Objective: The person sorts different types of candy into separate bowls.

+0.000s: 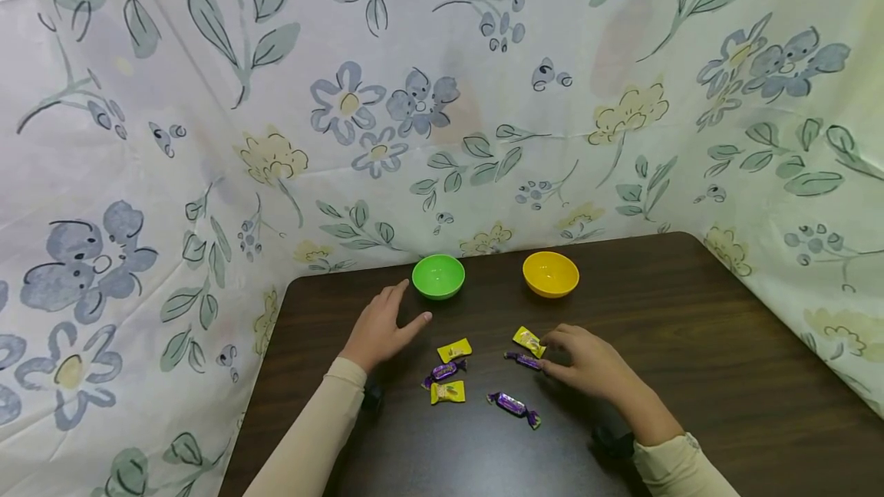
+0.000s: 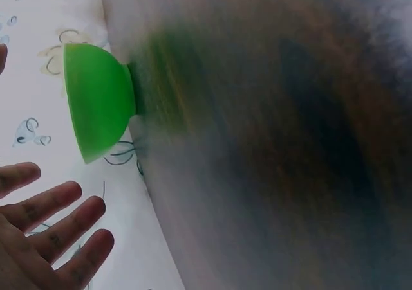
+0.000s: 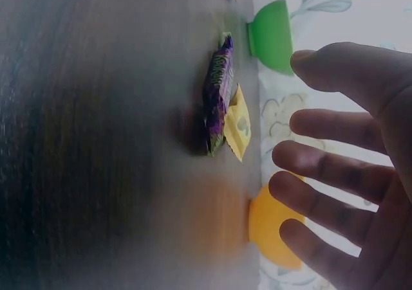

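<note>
Green bowl (image 1: 438,277) stands on the far side, a yellow bowl (image 1: 550,274) to its right, both showing smooth insides. The left hand (image 1: 378,330), fingers spread, is just beside the green bowl; the right hand (image 1: 590,359), fingers apart, is by a yellow candy (image 1: 528,340) and a purple candy (image 1: 526,360), with three candies (image 1: 447,392) left and another purple one (image 1: 511,404) nearer.

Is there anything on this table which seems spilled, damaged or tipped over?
No, nothing stands out as odd. The green bowl and the yellow bowl both stand upright. The yellow candies and purple candies lie loosely scattered on the table, and no tear or spill is visible.
</note>
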Available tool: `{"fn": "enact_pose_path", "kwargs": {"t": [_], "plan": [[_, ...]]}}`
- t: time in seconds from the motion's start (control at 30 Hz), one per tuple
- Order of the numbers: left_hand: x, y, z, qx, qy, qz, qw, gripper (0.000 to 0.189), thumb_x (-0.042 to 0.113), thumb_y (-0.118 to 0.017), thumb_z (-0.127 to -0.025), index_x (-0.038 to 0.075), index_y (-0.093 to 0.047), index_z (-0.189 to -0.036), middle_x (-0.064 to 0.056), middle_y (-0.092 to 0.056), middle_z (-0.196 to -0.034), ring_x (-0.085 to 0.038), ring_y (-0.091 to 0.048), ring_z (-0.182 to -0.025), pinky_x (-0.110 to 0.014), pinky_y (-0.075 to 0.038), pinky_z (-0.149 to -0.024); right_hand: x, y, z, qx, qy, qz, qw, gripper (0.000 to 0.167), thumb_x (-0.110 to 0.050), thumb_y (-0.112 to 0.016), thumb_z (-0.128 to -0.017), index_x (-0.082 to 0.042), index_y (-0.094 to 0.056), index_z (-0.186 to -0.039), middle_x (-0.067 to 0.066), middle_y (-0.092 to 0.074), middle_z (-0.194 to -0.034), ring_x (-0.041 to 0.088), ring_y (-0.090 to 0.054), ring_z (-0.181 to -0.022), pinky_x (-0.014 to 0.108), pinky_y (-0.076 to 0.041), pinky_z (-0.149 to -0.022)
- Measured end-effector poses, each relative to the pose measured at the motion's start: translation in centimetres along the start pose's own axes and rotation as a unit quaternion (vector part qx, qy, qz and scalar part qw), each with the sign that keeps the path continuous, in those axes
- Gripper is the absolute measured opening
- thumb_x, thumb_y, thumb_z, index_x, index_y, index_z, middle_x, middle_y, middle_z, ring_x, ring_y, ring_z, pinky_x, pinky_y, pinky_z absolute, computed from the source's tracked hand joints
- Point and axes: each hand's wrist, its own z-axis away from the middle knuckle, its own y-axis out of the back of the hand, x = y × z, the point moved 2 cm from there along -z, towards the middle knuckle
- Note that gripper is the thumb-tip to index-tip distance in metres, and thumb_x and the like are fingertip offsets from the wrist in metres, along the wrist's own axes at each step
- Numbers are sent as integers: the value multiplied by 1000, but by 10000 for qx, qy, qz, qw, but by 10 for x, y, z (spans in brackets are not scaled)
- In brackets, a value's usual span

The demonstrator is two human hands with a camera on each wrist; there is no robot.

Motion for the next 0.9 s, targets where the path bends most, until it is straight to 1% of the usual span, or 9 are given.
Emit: {"fn": "enact_pose_path", "kwargs": {"t": [0.17, 0.33, 0.43, 0.73, 0.9], "plan": [[-1, -2, -9, 13, -8, -63, 10000, 93, 67, -64, -97, 9, -37, -165, -18, -48, -162, -38, -51, -147, -59, -43, -120, -1, -2, -2, -105, 42, -44, 9999, 27, -31, -83, -92, -13, -77, -112, -3, -72, -105, 13, -66, -92, 39, -60, -81], [-3, -6, -16, 24, -113, -87, 9999, 97, 66, -65, -97, 6, -32, -166, -21, -46, -163, -40, -50, -148, -59, -42, -120, -1, -6, -3, -154, 102, -78, 9998, 28, -31, -82, -93, -11, -77, -112, -2, -72, -104, 14, -67, -90, 37, -59, -79], [-4, -8, -20, 44, -163, -91, 9998, 97, 66, -65, -97, 4, -33, -166, -22, -47, -162, -41, -51, -147, -59, -43, -120, -1, -7, -4, -131, 145, -94, 9998, 27, -31, -82, -93, -11, -77, -112, -2, -72, -103, 14, -67, -89, 36, -59, -78], [-8, -12, -30, 30, -291, -297, 9991, 98, 70, -59, -98, 3, -35, -164, -22, -44, -163, -41, -51, -146, -57, -44, -120, -4, -11, -7, -149, 125, -78, 9998, 27, -30, -82, -93, -11, -77, -112, -3, -71, -100, 12, -65, -86, 35, -57, -76], [-7, -15, -39, 124, -512, -385, 9979, 96, 69, -60, -99, 1, -37, -163, -23, -44, -162, -42, -52, -145, -58, -46, -118, -5, -11, -9, -200, 42, -109, 9997, 27, -30, -82, -93, -10, -77, -112, -2, -71, -101, 11, -64, -86, 36, -58, -76]]}}
